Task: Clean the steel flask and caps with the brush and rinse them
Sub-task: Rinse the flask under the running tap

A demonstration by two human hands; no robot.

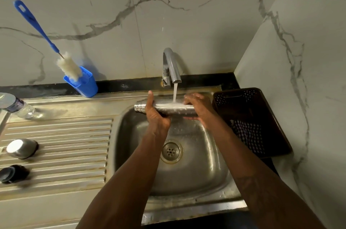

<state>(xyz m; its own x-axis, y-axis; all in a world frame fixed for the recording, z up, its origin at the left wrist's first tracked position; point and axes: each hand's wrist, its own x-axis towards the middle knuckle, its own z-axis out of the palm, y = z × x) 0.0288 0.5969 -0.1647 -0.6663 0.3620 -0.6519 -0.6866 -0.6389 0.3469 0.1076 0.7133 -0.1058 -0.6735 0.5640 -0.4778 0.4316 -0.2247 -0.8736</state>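
Steel domed cap and black round cap lie apart on the ribbed drainboard at left. Farther back, the blue-handled white brush stands in a blue holder. Over the steel sink my left hand wraps the long steel flask near its mouth. My right hand curls round its base, just beside the brown basket's rim.

The left hand gripped the steel flask near its neck, the right hand its base, under water from the tap over the sink; a steel cap and a black cap lay on the surface.
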